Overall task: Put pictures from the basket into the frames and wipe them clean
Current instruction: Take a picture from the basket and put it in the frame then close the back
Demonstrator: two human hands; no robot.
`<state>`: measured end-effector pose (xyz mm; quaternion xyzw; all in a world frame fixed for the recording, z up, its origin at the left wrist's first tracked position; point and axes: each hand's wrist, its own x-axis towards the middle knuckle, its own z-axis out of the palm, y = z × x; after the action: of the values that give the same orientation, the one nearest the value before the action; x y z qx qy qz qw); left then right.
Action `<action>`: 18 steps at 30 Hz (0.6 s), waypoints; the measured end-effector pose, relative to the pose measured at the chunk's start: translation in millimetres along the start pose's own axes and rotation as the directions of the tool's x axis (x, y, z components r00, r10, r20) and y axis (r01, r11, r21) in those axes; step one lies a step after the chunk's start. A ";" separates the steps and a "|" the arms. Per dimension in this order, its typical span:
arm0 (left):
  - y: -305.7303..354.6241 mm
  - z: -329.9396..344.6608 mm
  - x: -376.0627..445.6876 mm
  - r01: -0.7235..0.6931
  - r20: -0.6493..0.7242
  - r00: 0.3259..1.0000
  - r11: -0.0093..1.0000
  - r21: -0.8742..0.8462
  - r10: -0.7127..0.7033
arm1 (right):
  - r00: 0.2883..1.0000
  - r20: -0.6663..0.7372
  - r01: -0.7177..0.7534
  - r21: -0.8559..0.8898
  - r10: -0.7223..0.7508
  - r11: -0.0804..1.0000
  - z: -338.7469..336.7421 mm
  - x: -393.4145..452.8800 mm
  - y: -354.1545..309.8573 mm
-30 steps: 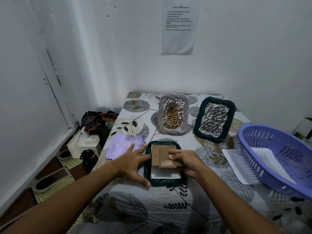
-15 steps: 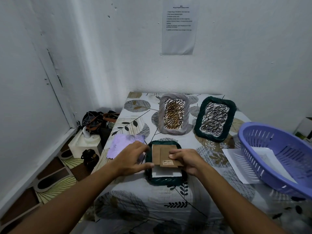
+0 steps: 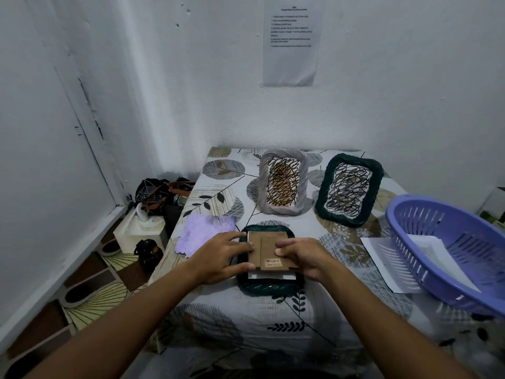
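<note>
Patterned table (image 3: pixel 314 310): three frames, one basket (image 3: pixel 448 253), two hands on backing board (image 3: pixel 269 248).

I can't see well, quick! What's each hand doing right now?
Left hand: fingers curled, holding the left edge of the brown backing board on the face-down green frame.
Right hand: fingers curled, holding the board's right side.

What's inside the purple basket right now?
A sheet of white paper lies in the purple basket. Its printed side isn't legible, and the near wall hides whether more sheets lie below.
</note>
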<state>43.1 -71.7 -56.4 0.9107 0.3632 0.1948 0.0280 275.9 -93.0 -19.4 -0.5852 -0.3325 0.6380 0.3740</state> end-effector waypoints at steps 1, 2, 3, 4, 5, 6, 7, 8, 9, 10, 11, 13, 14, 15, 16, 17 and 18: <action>-0.7 0.2 -0.3 -0.015 0.007 1.000 1.000 0.014 0.015 | 1.000 0.006 0.006 -0.046 -0.005 0.999 -1.0 -0.5 -0.3; -0.9 0.7 -0.7 -0.029 0.012 1.000 0.999 0.027 0.028 | 1.000 0.017 0.011 -0.102 -0.009 0.995 -2.3 -2.4 -1.6; -0.8 1.4 -1.4 -0.039 0.016 0.999 0.999 0.037 0.039 | 0.999 0.036 0.017 -0.160 -0.011 0.987 -4.0 -5.1 -3.8; -0.3 1.9 -2.1 -0.046 0.020 0.999 0.998 0.044 0.045 | 0.998 0.057 0.016 -0.214 -0.004 0.977 -5.9 -9.0 -6.9; 0.3 1.6 -2.8 -0.050 0.023 0.999 0.998 0.047 0.049 | 0.998 0.069 0.008 -0.275 0.012 0.961 -8.2 -13.4 -10.3; 0.7 1.4 -3.1 -0.054 0.023 0.998 0.997 0.051 0.053 | 0.997 0.072 0.006 -0.362 0.021 0.932 -10.5 -17.9 -13.9; 0.9 1.2 -3.1 -0.063 0.016 0.998 0.996 0.062 0.062 | 0.998 0.064 0.028 -0.488 0.003 0.872 -14.4 -18.7 -16.9; 1.1 1.5 -3.1 -0.076 0.004 0.997 0.994 0.082 0.076 | 0.998 0.052 0.069 -0.619 -0.047 0.783 -18.5 -16.8 -18.4; 0.8 2.2 -2.9 -0.093 -0.009 0.995 0.990 0.107 0.094 | 0.991 0.053 0.124 -0.724 -0.124 0.678 -22.0 -14.0 -18.9; 0.5 2.9 -2.7 -0.108 -0.016 0.994 0.986 0.130 0.111 | 0.975 0.061 0.175 -0.796 -0.212 0.580 -25.1 -10.3 -18.7; 0.0 4.0 -2.6 -0.119 -0.014 0.992 0.983 0.144 0.122 | 0.957 0.073 0.214 -0.828 -0.280 0.517 -27.5 -7.1 -18.0; -1.6 7.2 -3.1 -0.133 0.008 0.991 0.979 0.158 0.133 | 0.937 0.142 0.286 -0.834 -0.318 0.471 -30.5 -4.0 -15.8; -2.7 9.3 -3.6 -0.138 0.020 0.990 0.976 0.166 0.137 | 0.934 0.190 0.317 -0.835 -0.304 0.451 -30.9 -4.2 -14.2; -3.7 10.8 -4.2 -0.142 0.028 0.990 0.974 0.175 0.139 | 0.935 0.224 0.326 -0.846 -0.274 0.422 -31.1 -3.9 -11.4; -4.4 12.2 -4.5 -0.147 0.033 0.989 0.972 0.185 0.143 | 0.939 0.244 0.325 -0.860 -0.244 0.392 -31.8 -2.1 -7.4; -4.7 13.2 -4.7 -0.157 0.038 0.988 0.967 0.200 0.152 | 0.942 0.255 0.322 -0.872 -0.218 0.369 -32.2 -0.3 -3.9; -4.5 14.3 -4.8 -0.170 0.047 0.985 0.960 0.221 0.164 | 0.944 0.260 0.319 -0.877 -0.204 0.360 -32.5 1.6 -0.5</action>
<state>42.4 -70.3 -72.0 0.9381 0.3042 0.1413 -0.0864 308.3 -91.8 -22.8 -0.5978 -0.7329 0.3163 0.0737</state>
